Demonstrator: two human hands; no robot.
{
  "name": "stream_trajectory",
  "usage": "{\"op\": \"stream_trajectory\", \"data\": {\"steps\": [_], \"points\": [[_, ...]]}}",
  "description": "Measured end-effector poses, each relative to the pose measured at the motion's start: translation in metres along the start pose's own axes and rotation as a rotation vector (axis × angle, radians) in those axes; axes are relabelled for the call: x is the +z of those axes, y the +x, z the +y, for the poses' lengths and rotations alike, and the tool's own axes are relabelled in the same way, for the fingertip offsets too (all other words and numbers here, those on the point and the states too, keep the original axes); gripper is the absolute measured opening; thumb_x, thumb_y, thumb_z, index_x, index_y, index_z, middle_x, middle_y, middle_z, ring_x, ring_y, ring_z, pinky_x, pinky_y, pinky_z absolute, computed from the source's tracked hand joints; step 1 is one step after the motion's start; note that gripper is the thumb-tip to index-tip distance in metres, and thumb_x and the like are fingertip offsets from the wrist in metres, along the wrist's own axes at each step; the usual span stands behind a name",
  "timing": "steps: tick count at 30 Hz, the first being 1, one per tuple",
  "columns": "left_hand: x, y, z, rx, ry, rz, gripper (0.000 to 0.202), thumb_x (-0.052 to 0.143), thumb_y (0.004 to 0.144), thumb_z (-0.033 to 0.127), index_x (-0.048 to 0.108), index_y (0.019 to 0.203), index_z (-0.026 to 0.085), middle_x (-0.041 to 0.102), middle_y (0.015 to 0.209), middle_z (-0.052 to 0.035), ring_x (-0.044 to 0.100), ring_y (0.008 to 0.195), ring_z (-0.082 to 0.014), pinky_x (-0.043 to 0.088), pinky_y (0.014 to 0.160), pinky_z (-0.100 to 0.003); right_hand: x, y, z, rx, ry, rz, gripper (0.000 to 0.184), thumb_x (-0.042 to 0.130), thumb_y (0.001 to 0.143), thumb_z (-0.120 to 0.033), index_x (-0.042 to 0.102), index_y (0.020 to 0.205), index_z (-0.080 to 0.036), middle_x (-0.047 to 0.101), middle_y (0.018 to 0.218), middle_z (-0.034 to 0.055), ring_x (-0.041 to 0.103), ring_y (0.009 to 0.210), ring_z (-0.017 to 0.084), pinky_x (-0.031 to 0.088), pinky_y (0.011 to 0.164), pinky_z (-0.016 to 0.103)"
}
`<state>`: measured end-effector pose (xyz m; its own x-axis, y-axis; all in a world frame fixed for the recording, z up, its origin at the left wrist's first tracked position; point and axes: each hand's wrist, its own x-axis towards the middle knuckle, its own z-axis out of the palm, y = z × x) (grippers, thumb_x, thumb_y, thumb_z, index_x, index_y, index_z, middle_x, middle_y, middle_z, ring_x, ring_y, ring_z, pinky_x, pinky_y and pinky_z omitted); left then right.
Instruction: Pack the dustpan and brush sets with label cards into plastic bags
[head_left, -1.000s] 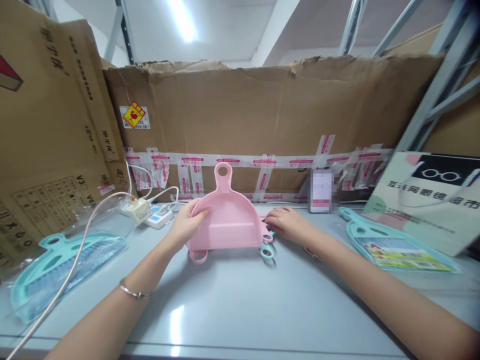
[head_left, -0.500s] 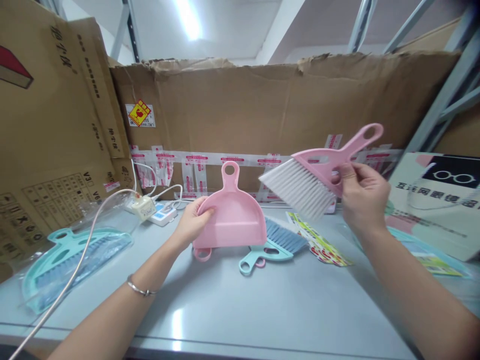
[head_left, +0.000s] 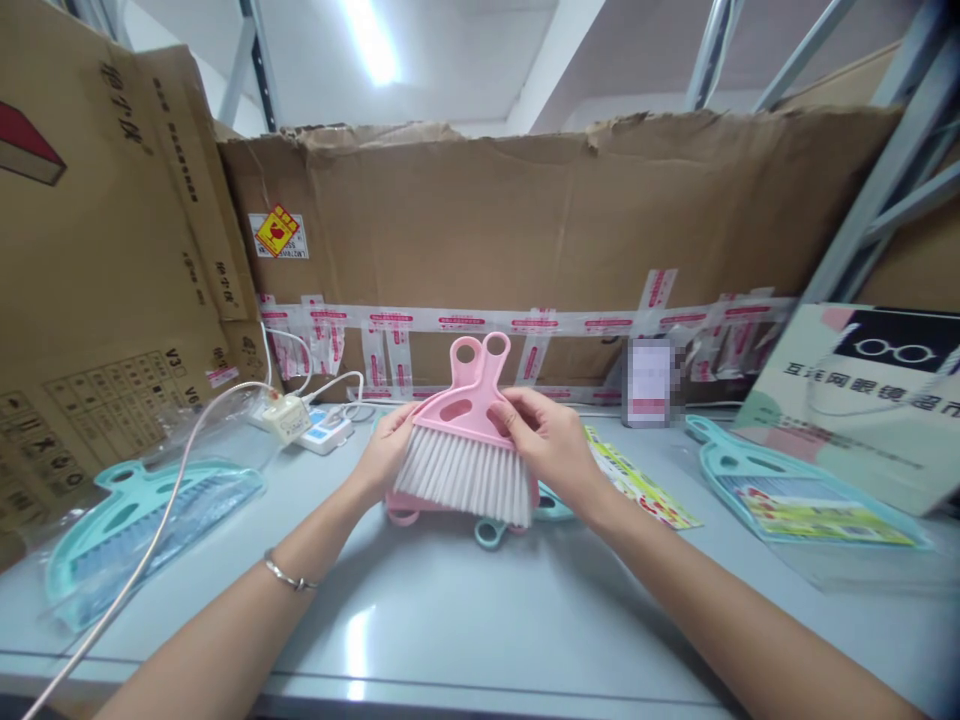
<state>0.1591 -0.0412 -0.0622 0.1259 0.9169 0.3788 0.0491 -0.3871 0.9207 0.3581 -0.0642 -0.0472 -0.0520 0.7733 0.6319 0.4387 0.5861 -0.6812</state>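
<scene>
Pink brush [head_left: 469, 452] lies between left grip [head_left: 381, 455], clamped on dustpan [head_left: 460, 376], and right grip [head_left: 556, 448], clamped on its edge.

Pink dustpan [head_left: 460, 373]: largely concealed behind pink brush [head_left: 480, 412]. Teal brush [head_left: 559, 512]: partly masked by those two and right hand [head_left: 551, 440]. Phone [head_left: 646, 378]: display pixelated, illegible. Printed carton [head_left: 112, 250]: cropped, left edge. Printed bag [head_left: 862, 425]: cropped, right edge.
</scene>
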Motion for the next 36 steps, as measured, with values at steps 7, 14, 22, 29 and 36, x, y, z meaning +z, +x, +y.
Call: {"op": "stream_trajectory", "data": {"steps": [7, 14, 22, 29, 36], "points": [[-0.003, 0.001, -0.002, 0.044, -0.089, -0.121, 0.041, 0.048, 0.077, 0.034, 0.064, 0.107, 0.013, 0.065, 0.11, -0.01, 0.056, 0.104, -0.0293, 0.041, 0.091, -0.04, -0.002, -0.01, -0.001, -0.063, -0.156, -0.066, 0.019, 0.049, 0.086, -0.03, 0.062, 0.095, -0.02, 0.069, 0.089, 0.0024, 0.061, 0.077, 0.017, 0.042, 0.069, 0.027], [0.01, -0.009, 0.008, -0.003, 0.159, -0.053, 0.047, 0.062, 0.074, 0.045, 0.06, 0.11, 0.016, 0.066, 0.107, -0.0074, 0.059, 0.1, -0.0248, 0.045, 0.087, -0.035, 0.009, -0.013, 0.007, -0.187, -0.176, 0.086, 0.014, 0.051, 0.086, -0.028, 0.062, 0.089, -0.019, 0.057, 0.088, 0.0053, 0.056, 0.084, 0.019, 0.044, 0.077, 0.033], [0.018, -0.012, 0.01, 0.01, 0.207, -0.105, 0.044, 0.066, 0.073, 0.039, 0.059, 0.111, 0.017, 0.065, 0.111, -0.0069, 0.06, 0.101, -0.0224, 0.047, 0.086, -0.032, 0.016, -0.013, 0.007, -0.249, -0.343, 0.273, 0.01, 0.056, 0.083, -0.028, 0.062, 0.085, -0.021, 0.046, 0.096, 0.0073, 0.046, 0.095, 0.022, 0.038, 0.088, 0.042], [0.019, -0.015, 0.011, 0.032, 0.216, -0.094, 0.038, 0.064, 0.075, 0.037, 0.06, 0.106, 0.016, 0.066, 0.106, -0.0068, 0.061, 0.098, -0.0218, 0.047, 0.085, -0.032, 0.015, -0.012, 0.009, -0.185, -0.221, 0.29, 0.016, 0.056, 0.08, -0.031, 0.046, 0.084, -0.02, 0.049, 0.095, 0.0081, 0.049, 0.095, 0.022, 0.04, 0.085, 0.04], [0.018, -0.013, 0.009, 0.026, 0.188, -0.068, 0.033, 0.063, 0.075, 0.04, 0.062, 0.098, 0.016, 0.066, 0.095, -0.0048, 0.061, 0.087, -0.0195, 0.046, 0.075, -0.028, 0.003, 0.002, 0.006, 0.148, -0.005, -0.166, 0.037, 0.046, 0.082, -0.053, 0.058, 0.09, -0.018, 0.062, 0.087, 0.0033, 0.055, 0.079, 0.018, 0.041, 0.07, 0.03]]}}
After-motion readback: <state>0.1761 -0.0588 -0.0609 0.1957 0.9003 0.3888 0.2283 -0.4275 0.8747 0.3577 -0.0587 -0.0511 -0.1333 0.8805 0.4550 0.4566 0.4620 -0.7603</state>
